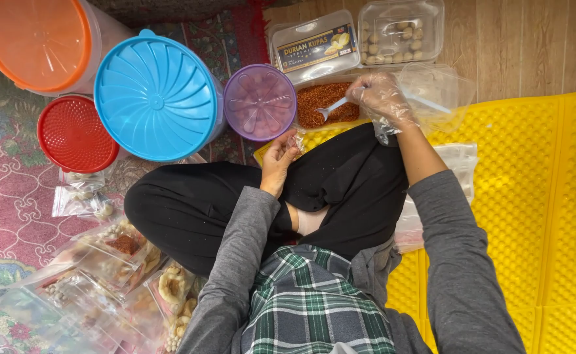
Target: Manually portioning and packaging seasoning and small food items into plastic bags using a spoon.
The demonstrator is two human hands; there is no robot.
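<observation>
Four lidded tubs [158, 98], one spoon [332, 109], right hand [381, 97] gripping.

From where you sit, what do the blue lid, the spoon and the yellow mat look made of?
Blue lid: moulded plastic, seemingly, with a matte sheen and radiating ribs. Spoon in the gloved right hand: probably white plastic, thin and dull. Yellow mat: likely foam, with a dimpled, segmented surface.
</observation>
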